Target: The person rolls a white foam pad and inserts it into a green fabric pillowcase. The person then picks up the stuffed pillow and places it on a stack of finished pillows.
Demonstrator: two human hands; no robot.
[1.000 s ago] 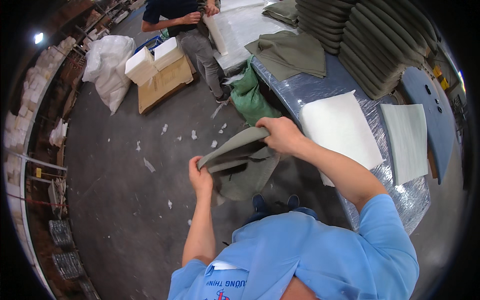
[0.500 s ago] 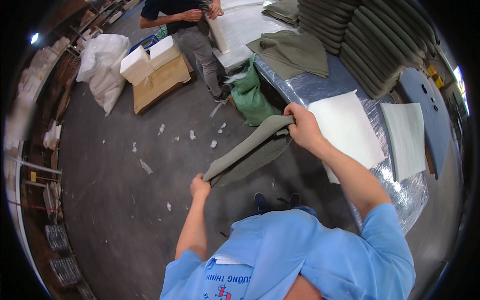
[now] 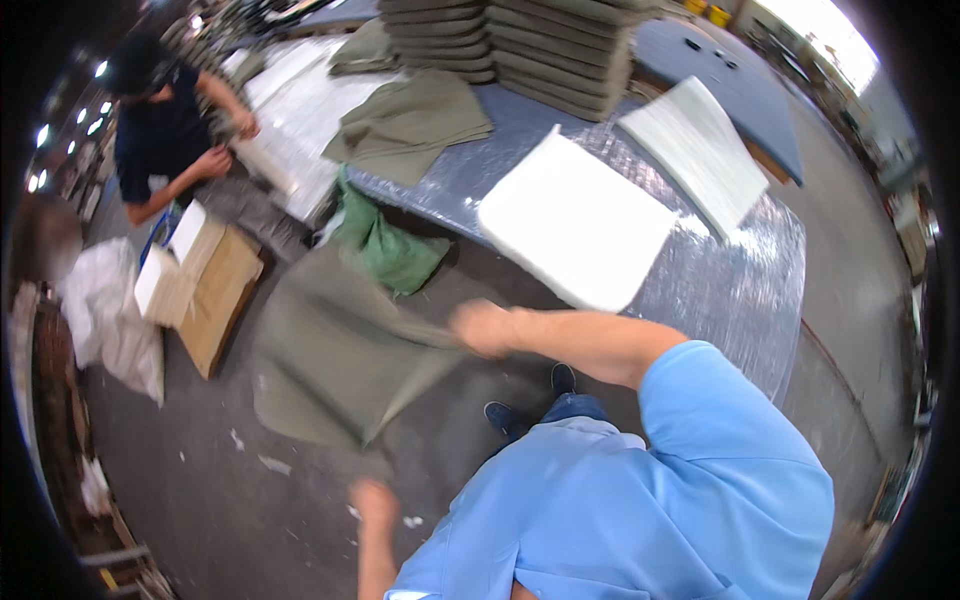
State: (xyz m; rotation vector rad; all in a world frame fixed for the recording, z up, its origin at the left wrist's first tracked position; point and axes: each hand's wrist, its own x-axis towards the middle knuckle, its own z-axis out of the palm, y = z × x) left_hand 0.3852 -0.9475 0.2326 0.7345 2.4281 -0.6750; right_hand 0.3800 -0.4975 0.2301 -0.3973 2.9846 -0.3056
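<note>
An olive-grey fabric cover [image 3: 345, 345] hangs spread out in the air, above the floor and left of the wrapped table. Its right corner is in my right hand [image 3: 485, 328], which is closed on it and blurred by motion. My left hand [image 3: 375, 505] is below the cover's lower edge, apart from it, its fingers smeared by motion. A thick white foam pad [image 3: 580, 220] lies on the plastic-wrapped table [image 3: 740, 290], just beyond my right forearm.
More olive cloths [image 3: 410, 120] and tall stacks of olive cushions [image 3: 555, 60] occupy the table's far side. Another white pad [image 3: 695, 150] lies at right. A green sack [image 3: 385, 240] sits beside the table. Further left are a person [image 3: 165, 130], cardboard with white pads [image 3: 215, 280] and a white sack [image 3: 115, 315].
My view has turned to the right. The cover, earlier folded and stretched between both hands, has swung out flat to the left. My left hand has let go of it.
</note>
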